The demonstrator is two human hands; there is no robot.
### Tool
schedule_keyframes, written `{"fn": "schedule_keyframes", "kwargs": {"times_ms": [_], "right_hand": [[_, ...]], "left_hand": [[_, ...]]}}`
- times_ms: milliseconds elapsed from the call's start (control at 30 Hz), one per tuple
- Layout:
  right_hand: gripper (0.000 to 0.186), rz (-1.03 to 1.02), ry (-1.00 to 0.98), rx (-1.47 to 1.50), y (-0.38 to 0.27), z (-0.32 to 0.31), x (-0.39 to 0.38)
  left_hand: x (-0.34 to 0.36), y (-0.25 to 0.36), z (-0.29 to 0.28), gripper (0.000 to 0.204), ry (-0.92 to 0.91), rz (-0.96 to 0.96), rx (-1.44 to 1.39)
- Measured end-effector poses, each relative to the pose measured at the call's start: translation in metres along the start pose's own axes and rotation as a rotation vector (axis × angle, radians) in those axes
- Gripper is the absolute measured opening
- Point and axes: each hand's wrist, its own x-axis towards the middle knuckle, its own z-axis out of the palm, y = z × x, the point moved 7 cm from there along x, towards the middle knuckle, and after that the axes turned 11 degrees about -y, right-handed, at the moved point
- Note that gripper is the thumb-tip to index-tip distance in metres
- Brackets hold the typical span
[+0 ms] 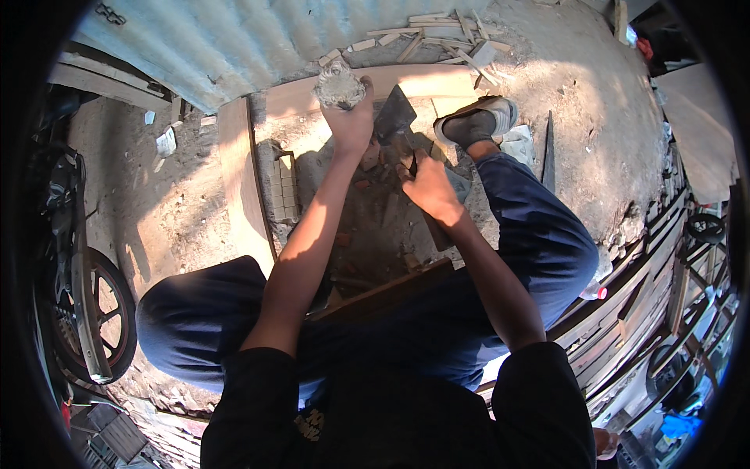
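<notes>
My left hand [349, 121] is closed around a pale, rough, crumpled-looking lump [338, 84]; its kind is unclear. To the right of it, my right hand [430, 187] wraps around the handle of a tool with a dark, flat, broad blade [395, 114]. The blade points away from me and stands apart from the lump. Both hands are raised over shaded ground between my legs. Fingers on the far side of each grip are partly hidden.
Wooden boards [239, 168] edge the ground on the left and far side. Small blocks [285, 187] stand inside them. Scrap sticks [445, 37] lie by a corrugated sheet [211, 43]. My shoe [478, 121] is at right; a motorcycle wheel [101, 313] is at left.
</notes>
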Motion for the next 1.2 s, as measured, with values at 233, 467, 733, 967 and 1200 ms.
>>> {"fn": "schedule_keyframes", "kwargs": {"times_ms": [233,467,733,967,1200], "right_hand": [[0.034,0.014,-0.023,-0.014,0.005,0.004,0.0],[0.035,0.042,-0.033,0.02,0.005,0.006,0.002],[0.036,0.012,0.007,0.024,0.0,0.005,0.0],[0.034,-0.039,0.067,0.04,0.001,0.003,-0.001],[0.026,0.022,-0.03,0.288,-0.015,-0.026,-0.015]], "left_hand": [[0.004,-0.007,0.006,0.018,-0.047,-0.097,-0.038],[0.005,-0.001,0.009,0.02,-0.049,-0.096,-0.02],[0.006,0.004,0.008,0.019,-0.047,-0.047,0.012],[-0.003,0.024,0.019,0.019,-0.085,0.049,0.179],[-0.015,0.027,0.028,0.017,-0.158,0.041,0.171]]}}
